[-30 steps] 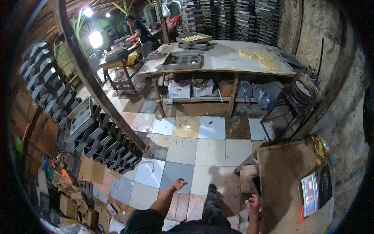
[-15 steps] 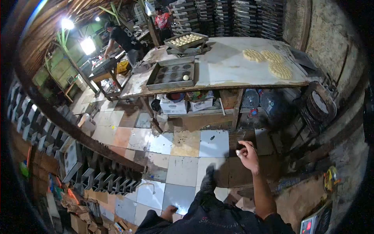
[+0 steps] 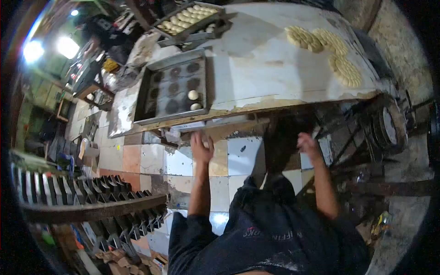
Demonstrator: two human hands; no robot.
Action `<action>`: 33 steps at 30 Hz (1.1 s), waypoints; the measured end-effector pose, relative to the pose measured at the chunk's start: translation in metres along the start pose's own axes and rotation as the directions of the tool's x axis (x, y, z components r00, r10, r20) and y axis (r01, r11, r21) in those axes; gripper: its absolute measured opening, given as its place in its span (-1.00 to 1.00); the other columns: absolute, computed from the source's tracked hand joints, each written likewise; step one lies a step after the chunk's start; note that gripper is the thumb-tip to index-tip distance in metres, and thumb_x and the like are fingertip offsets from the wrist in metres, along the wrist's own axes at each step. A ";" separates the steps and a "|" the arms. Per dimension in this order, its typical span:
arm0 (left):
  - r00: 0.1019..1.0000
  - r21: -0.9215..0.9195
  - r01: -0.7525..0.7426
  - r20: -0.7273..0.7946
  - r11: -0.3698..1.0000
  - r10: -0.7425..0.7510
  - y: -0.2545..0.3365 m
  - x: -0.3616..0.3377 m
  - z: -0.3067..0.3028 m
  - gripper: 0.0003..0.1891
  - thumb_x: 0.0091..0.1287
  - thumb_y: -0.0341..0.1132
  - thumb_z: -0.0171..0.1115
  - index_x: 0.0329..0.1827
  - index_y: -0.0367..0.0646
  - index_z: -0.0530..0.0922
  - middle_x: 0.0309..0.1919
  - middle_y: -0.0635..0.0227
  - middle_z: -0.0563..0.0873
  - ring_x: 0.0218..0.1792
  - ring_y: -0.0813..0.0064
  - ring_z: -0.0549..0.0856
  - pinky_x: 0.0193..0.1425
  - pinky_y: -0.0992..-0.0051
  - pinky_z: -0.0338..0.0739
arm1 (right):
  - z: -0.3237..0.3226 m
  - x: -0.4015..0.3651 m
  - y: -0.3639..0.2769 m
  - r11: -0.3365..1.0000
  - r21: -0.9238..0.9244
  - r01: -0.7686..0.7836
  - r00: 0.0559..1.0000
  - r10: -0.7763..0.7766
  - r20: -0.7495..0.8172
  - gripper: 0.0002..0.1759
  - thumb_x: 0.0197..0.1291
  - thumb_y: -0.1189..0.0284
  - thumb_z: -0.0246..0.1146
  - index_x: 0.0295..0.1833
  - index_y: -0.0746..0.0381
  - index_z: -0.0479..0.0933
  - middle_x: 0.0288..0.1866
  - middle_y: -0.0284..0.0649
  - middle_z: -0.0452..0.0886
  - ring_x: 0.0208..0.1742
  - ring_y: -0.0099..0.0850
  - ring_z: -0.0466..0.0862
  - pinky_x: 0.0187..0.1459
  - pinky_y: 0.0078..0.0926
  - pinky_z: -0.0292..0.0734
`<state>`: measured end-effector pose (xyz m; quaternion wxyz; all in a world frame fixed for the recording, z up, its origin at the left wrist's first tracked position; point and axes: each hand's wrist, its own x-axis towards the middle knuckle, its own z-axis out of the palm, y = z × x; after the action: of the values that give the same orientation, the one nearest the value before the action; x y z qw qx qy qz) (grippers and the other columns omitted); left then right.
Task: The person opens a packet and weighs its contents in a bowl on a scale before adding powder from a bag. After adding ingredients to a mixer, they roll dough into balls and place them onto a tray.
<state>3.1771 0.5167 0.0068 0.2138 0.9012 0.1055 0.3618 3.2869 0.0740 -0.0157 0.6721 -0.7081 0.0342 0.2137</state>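
Note:
My left hand (image 3: 201, 147) is raised just below the table's front edge, under the large metal tray. Its fingers point forward, somewhat apart and blurred, and no held thing is plain. To the right, my right hand (image 3: 310, 146) hangs over the floor before the table, fingers partly curled and smeared by motion; whether anything is in them cannot be seen. The dark metal tray (image 3: 205, 73) lies on the table's left part. In its near right corner are two dough balls: one pale ball (image 3: 193, 95) and, against the near wall, another ball (image 3: 196, 106).
Flattened clusters of dough pieces (image 3: 303, 38) lie at the right of the pale worktable (image 3: 256, 68). A filled tray of dough balls (image 3: 190, 19) stands at the back. A rack of metal pans (image 3: 73, 188) is at lower left. Another person (image 3: 103, 34) works at far left.
My view has come nearer the table. My left hand has risen from low beside my body to the table edge. Two dough balls show in the tray, where one showed before.

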 end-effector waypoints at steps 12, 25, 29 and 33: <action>0.736 0.818 0.314 0.111 0.482 -0.668 0.104 0.160 0.089 -0.25 -0.07 0.08 0.41 0.14 -0.19 0.42 0.00 0.14 0.54 0.04 0.08 0.51 0.03 0.07 0.37 | -0.204 0.178 -0.101 0.846 0.007 0.533 0.588 -0.365 -0.721 -0.58 0.19 0.26 0.22 0.10 0.23 0.44 -0.18 -0.30 0.55 -0.27 -0.47 0.55 -0.16 -0.47 0.48; 0.822 -0.274 0.316 0.558 0.909 -0.118 0.340 0.298 0.596 -0.56 0.19 -0.20 0.35 0.03 -0.30 0.52 -0.07 0.08 0.57 -0.14 0.14 0.61 -0.06 0.26 0.52 | -0.208 0.504 -0.199 0.981 -0.193 0.019 0.673 -0.155 -0.723 -0.41 0.06 0.29 0.34 0.16 0.30 0.33 -0.01 -0.08 0.55 -0.04 -0.23 0.61 -0.07 -0.26 0.53; 0.637 -0.439 0.747 0.688 0.499 -0.347 0.379 0.317 0.618 -0.66 0.23 -0.25 0.32 -0.04 -0.27 0.50 -0.23 0.23 0.62 -0.21 0.35 0.59 -0.09 0.40 0.50 | -0.218 0.490 -0.248 0.971 -0.147 -0.188 0.790 0.061 -0.610 -0.48 0.08 0.21 0.34 0.04 0.33 0.42 -0.06 -0.14 0.55 -0.06 -0.24 0.60 -0.12 -0.31 0.50; 0.407 -0.500 0.811 0.855 -0.304 -0.321 0.355 0.305 0.609 -0.60 0.34 -0.17 0.11 0.08 -0.31 0.41 -0.27 0.22 0.62 -0.40 0.39 0.57 -0.32 0.42 0.50 | -0.221 0.529 -0.161 0.782 0.619 0.073 0.912 0.198 -0.358 -0.47 -0.04 0.04 0.33 -0.07 0.22 0.55 -0.08 -0.12 0.63 -0.05 -0.21 0.61 -0.07 -0.34 0.50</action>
<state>3.8322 0.1195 -0.0380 0.8890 0.3844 0.2481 -0.0168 3.8772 0.0022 -0.0484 0.8372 -0.4746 0.2645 0.0622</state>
